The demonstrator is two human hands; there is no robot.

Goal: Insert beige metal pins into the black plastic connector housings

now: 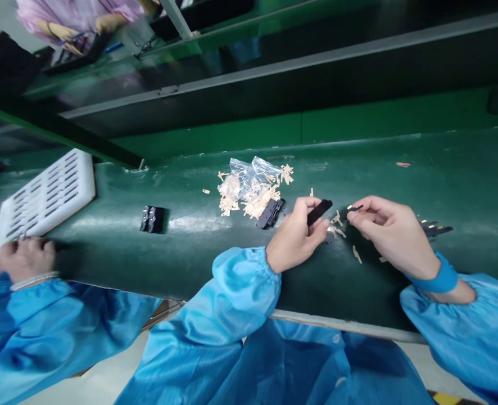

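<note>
My left hand (295,237) is shut on a black plastic strip-shaped part (318,212), pinching it between thumb and fingers. My right hand (390,229) pinches a small dark metal-tipped piece (354,208), holding it close to the black part, with a narrow gap between them. Loose beige strips (337,218) lie on the green conveyor belt (401,185) around and under my hands. A pile of the same strips sits with clear plastic bags (249,183) ahead of my left hand. A black connector-like part (270,214) lies beside that pile.
Another black part (152,219) lies on the belt to the left, and dark pieces (437,229) lie right of my right hand. A co-worker's hand (21,259) in a blue sleeve rests by a white perforated tray (42,197). A person in pink stands across the belt.
</note>
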